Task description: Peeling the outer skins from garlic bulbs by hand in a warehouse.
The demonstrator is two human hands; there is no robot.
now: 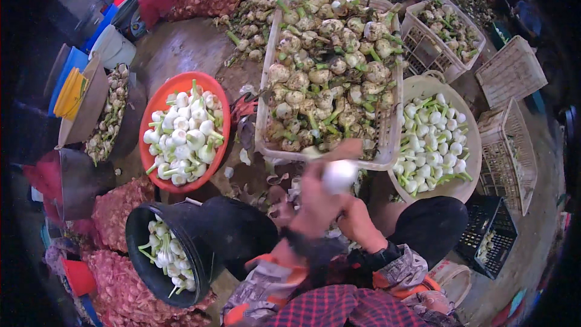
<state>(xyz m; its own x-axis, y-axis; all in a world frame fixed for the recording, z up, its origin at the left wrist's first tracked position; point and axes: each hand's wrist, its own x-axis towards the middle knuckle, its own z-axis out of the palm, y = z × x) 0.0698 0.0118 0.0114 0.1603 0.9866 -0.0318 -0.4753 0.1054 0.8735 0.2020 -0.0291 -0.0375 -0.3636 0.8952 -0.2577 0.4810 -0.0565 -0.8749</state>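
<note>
Both hands meet in front of me, below the crate. My left hand (315, 197), smeared by motion, is closed round a white peeled garlic bulb (340, 177), whose pale stem end points up and left. Close beside it, on the lower right, is my right hand (358, 221); its fingers are mostly hidden and blurred. Just beyond the hands, a pale plastic crate (261, 118) is heaped with dirty, unpeeled garlic bulbs (330, 75) with cut green stems.
Clean white garlic fills a red-orange basin (224, 115) at left, a beige tub (474, 145) at right and a black bucket (204, 260) lying tipped by my left leg. Mesh sacks (124, 212) lie at left; more crates (505, 151) stand at right. Peelings litter the floor.
</note>
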